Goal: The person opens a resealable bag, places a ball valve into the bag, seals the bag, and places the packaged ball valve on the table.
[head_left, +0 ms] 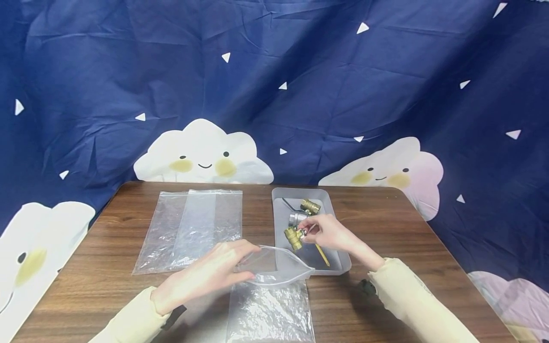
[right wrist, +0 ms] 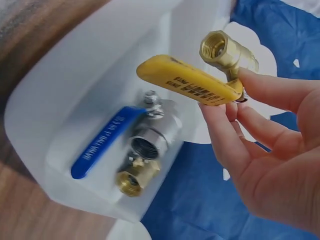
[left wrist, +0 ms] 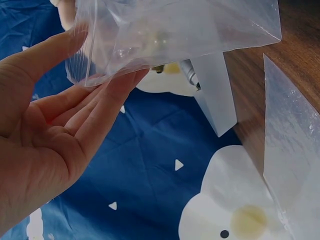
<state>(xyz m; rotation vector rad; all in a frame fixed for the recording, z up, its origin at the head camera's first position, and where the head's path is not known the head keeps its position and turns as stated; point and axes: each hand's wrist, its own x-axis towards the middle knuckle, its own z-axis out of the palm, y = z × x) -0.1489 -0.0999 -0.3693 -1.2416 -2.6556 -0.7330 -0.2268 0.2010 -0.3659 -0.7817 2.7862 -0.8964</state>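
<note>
My left hand (head_left: 210, 269) holds a clear zip bag (head_left: 272, 312) by one end of its mouth, thumb at the near rim and fingers at the far rim. The mouth gapes, and the bag's lower part lies toward me on the table. With thumb and fingers, my right hand (head_left: 329, 232) pinches a brass ball valve (right wrist: 227, 52) near the base of its yellow lever handle (right wrist: 187, 82). That valve is raised over a pale plastic tray (head_left: 282, 190). Inside the tray lie a silver ball valve (right wrist: 155, 132) with a blue handle and another brass valve (head_left: 310, 206).
Flat clear zip bags (head_left: 201, 228) overlap on the left of the wooden table (head_left: 386, 214). The tray's right front corner stands beside the held bag's mouth. A blue curtain (head_left: 300, 95) with cloud prints hangs behind the table's back edge.
</note>
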